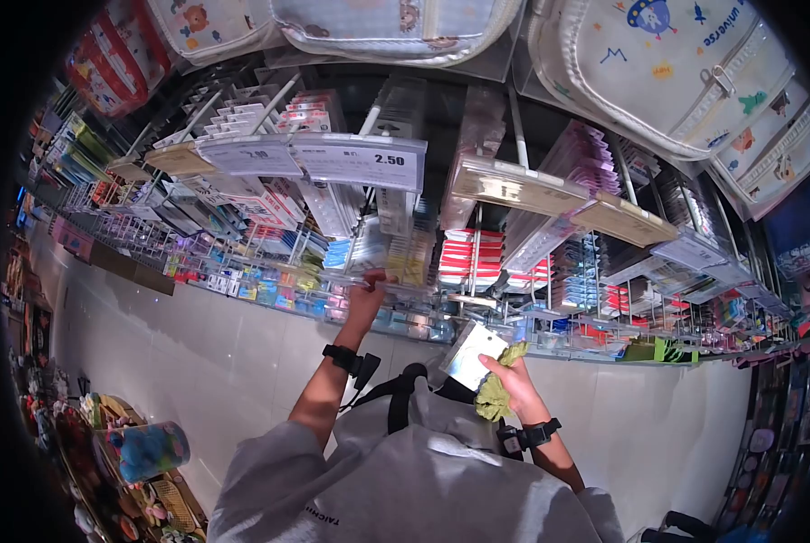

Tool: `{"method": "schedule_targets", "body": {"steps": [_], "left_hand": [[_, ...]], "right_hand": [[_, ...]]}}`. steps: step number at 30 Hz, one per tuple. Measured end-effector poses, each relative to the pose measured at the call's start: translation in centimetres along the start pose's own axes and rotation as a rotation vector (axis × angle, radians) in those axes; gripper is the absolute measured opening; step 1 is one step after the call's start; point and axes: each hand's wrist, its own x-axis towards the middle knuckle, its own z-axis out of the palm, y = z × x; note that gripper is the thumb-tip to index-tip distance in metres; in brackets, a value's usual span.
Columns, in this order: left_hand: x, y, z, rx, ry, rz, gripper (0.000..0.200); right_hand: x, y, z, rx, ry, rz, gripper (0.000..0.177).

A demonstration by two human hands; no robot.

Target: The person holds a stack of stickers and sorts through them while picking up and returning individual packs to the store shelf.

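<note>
My right hand [515,387] is closed around a crumpled yellow-green cloth [493,396] and a flat white packet [474,355], with the thumb pressed on the packet's face. My left hand [367,290] reaches forward to the lower part of the rack, its fingers curled together. What those fingers hold, if anything, is too small to make out. Just beyond the left hand hang clear packs with yellow contents [409,261] and pale blue packs [340,253]. Red and white packs [471,256] hang to the right of it.
Price rails [360,161] and metal hooks jut out at mid height. Patterned white bags [667,63] sit above. Small boxed goods line the low shelf [278,291]. The tiled floor [197,339] lies below, with a blue bin [152,450] at left.
</note>
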Motion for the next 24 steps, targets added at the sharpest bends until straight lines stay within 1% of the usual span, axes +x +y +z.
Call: {"method": "schedule_targets", "body": {"steps": [1, 2, 4, 5, 6, 7, 8, 10, 11, 12, 13, 14, 16, 17, 19, 20, 22, 23, 24], "left_hand": [[0.2, 0.3, 0.5, 0.043, 0.06, -0.024, 0.019], [0.2, 0.5, 0.9, 0.036, 0.059, -0.017, 0.019], [0.5, 0.8, 1.7, 0.125, 0.144, 0.048, 0.022], [0.8, 0.0, 1.7, 0.123, 0.142, 0.062, 0.022], [1.0, -2.0, 1.2, 0.134, 0.189, 0.089, 0.021], [0.9, -2.6, 0.9, 0.145, 0.234, 0.118, 0.02], [0.4, -3.0, 0.2, 0.145, 0.23, 0.13, 0.02], [-1.2, -2.2, -1.1, 0.6, 0.181, 0.013, 0.025], [-1.4, -1.7, -1.6, 0.601, 0.175, 0.018, 0.025], [-1.7, -1.1, -2.2, 0.59, -0.138, -0.135, 0.027], [-2.3, 0.3, -2.5, 0.571, -0.447, -0.294, 0.03], [-3.0, 1.4, -2.1, 0.58, -0.442, -0.303, 0.03], [-4.4, 5.4, 0.6, 0.056, -0.763, -0.578, 0.03], [-4.9, 6.1, 1.2, 0.06, -0.753, -0.586, 0.03], [-5.3, 6.7, 2.1, 0.349, -0.768, -0.282, 0.027], [-5.7, 6.4, 2.2, 0.202, -0.69, -0.26, 0.025], [-5.6, 6.1, 1.3, 0.23, -0.652, -0.291, 0.025], [-5.4, 6.0, 0.8, 0.259, -0.622, -0.321, 0.025], [-5.2, 5.6, 0.4, 0.258, -0.621, -0.32, 0.025]], "right_hand": [[0.1, -0.2, -0.1, -0.008, -0.011, 0.018, 0.03], [0.0, -0.3, -0.2, -0.013, -0.01, 0.01, 0.03], [0.1, -0.3, -0.1, -0.004, -0.017, -0.009, 0.031], [0.3, -0.5, -0.1, -0.004, -0.02, -0.023, 0.031], [0.3, -0.5, -0.1, 0.009, -0.018, -0.01, 0.032], [0.3, -0.3, -0.1, 0.024, -0.017, 0.003, 0.032], [0.6, 0.0, -0.5, 0.032, -0.056, 0.023, 0.034], [0.7, 0.2, -0.4, 0.019, -0.066, 0.013, 0.033], [0.8, 0.3, -0.3, -0.001, -0.078, 0.011, 0.032], [1.0, 0.4, -0.2, -0.032, -0.137, -0.003, 0.033], [1.2, 0.3, 0.3, -0.025, -0.14, 0.0, 0.033], [1.5, 0.3, 0.8, -0.084, -0.217, 0.001, 0.034], [2.2, 0.4, 2.6, -0.188, -0.356, -0.024, 0.036], [2.5, 0.4, 3.5, -0.183, -0.366, -0.016, 0.036], [2.9, 0.1, 4.6, -0.182, -0.418, -0.072, 0.029], [3.1, 0.2, 4.9, -0.183, -0.424, -0.069, 0.029], [3.5, 0.4, 5.0, -0.209, -0.365, -0.027, 0.025], [3.8, 0.7, 4.8, -0.212, -0.367, -0.028, 0.025], [4.2, 1.1, 4.3, -0.177, -0.392, 0.013, 0.022]]}}
